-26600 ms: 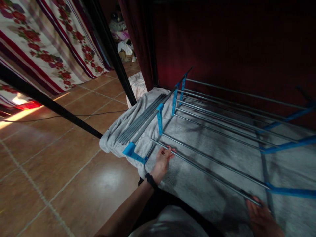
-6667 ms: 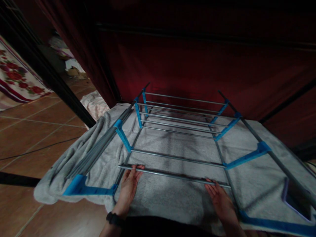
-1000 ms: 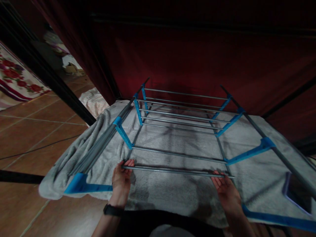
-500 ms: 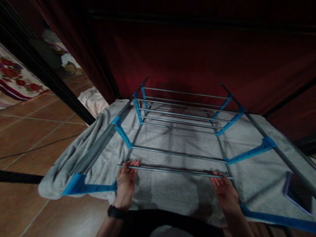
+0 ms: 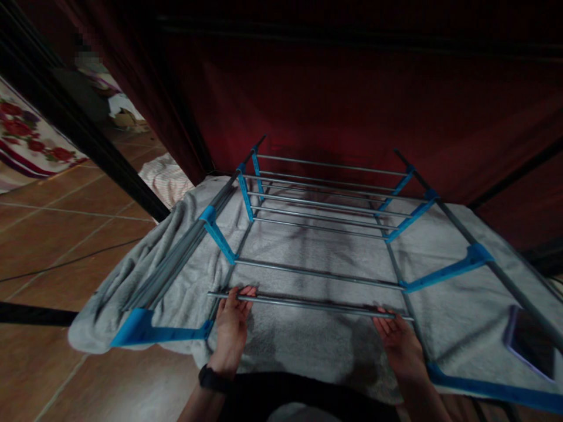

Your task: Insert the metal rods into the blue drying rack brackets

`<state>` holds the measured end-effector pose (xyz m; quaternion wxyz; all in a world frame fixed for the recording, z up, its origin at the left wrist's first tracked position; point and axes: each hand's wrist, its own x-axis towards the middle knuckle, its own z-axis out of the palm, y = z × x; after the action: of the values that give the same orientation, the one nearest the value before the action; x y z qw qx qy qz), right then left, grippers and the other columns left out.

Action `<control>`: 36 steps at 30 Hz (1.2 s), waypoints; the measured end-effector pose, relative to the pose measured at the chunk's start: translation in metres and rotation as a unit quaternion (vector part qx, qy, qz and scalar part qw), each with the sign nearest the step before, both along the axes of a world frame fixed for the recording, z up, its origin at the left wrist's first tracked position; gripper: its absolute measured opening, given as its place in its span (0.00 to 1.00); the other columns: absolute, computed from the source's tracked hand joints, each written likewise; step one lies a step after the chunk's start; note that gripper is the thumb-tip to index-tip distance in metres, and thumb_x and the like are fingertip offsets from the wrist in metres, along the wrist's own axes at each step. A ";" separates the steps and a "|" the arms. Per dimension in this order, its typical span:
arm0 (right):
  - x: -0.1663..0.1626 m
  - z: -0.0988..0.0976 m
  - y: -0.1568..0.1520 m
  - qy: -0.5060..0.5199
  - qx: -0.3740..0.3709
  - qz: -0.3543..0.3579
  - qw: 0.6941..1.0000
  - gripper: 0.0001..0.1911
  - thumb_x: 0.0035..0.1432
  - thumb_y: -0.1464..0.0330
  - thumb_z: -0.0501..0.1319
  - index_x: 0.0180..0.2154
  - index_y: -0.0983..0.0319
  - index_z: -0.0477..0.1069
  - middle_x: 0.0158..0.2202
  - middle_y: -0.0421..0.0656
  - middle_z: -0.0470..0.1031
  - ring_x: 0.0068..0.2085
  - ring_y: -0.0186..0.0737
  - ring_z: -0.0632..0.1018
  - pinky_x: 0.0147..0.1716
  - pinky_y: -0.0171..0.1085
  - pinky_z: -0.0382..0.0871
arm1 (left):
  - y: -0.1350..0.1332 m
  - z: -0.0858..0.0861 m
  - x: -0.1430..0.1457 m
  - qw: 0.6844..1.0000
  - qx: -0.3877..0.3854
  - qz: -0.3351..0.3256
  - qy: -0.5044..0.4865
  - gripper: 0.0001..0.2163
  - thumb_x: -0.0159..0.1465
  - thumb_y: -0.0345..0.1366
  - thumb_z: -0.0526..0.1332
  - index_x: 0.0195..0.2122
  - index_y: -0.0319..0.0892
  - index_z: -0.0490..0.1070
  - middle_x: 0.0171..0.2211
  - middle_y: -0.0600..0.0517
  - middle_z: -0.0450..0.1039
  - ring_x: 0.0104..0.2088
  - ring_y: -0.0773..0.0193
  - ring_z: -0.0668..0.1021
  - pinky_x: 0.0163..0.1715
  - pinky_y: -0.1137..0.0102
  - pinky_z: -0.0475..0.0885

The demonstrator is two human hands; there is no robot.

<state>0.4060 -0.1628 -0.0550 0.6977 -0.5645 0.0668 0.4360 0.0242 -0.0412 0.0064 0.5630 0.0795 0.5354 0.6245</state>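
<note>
A loose grey metal rod [image 5: 303, 305] lies crosswise between my hands, in front of a partly built rack with blue plastic brackets [image 5: 448, 274] and grey tubes. My left hand [image 5: 233, 319] grips the rod near its left end, fingers curled under and thumb on top. Near the right end, my right hand [image 5: 398, 337] holds the same rod between thumb and fingers. Just beyond it, another crossbar [image 5: 316, 275] joins two blue brackets. The nearest blue brackets, at left [image 5: 162, 334] and right [image 5: 492, 390], have no rod between them.
Several spare grey tubes [image 5: 185, 252] lie along the rack's left side. The rack rests on a grey blanket [image 5: 303, 340]. A phone [image 5: 530, 343] lies at the right. A dark red panel [image 5: 308, 99] stands behind, and tiled floor [image 5: 88, 234] shows at left.
My left hand has slid slightly right along the rod. The rod and my right hand have barely moved.
</note>
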 end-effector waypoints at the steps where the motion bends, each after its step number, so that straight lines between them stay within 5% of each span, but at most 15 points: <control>1: 0.002 -0.001 -0.001 -0.004 -0.004 0.009 1.000 0.02 0.53 0.66 0.66 0.31 0.56 0.75 0.38 0.40 0.82 0.42 0.38 0.82 0.50 0.42 0.77 | -0.001 -0.001 0.000 1.000 0.005 -0.005 -0.001 0.03 0.67 0.30 0.59 0.38 0.43 0.72 0.35 0.46 0.83 0.39 0.58 0.85 0.45 0.65 0.79; 14: -0.017 0.003 0.000 0.010 0.012 0.022 1.000 0.04 0.53 0.64 0.67 0.32 0.56 0.76 0.36 0.40 0.82 0.39 0.38 0.82 0.41 0.38 0.80 | -0.010 -0.001 0.019 0.999 0.003 -0.044 -0.002 0.03 0.67 0.31 0.62 0.41 0.43 0.69 0.35 0.47 0.83 0.37 0.58 0.85 0.41 0.66 0.79; 36: -0.018 0.004 -0.004 0.028 0.028 0.031 0.999 0.04 0.51 0.67 0.68 0.32 0.57 0.76 0.36 0.41 0.83 0.39 0.39 0.83 0.42 0.40 0.81 | -0.018 -0.004 0.033 0.998 -0.008 -0.054 -0.018 0.08 0.64 0.33 0.66 0.42 0.43 0.70 0.36 0.47 0.82 0.38 0.56 0.85 0.42 0.66 0.78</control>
<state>0.3880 -0.1665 -0.0510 0.6972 -0.5342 0.0573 0.4747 0.0576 -0.0597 0.0019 0.6063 0.0924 0.5247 0.5903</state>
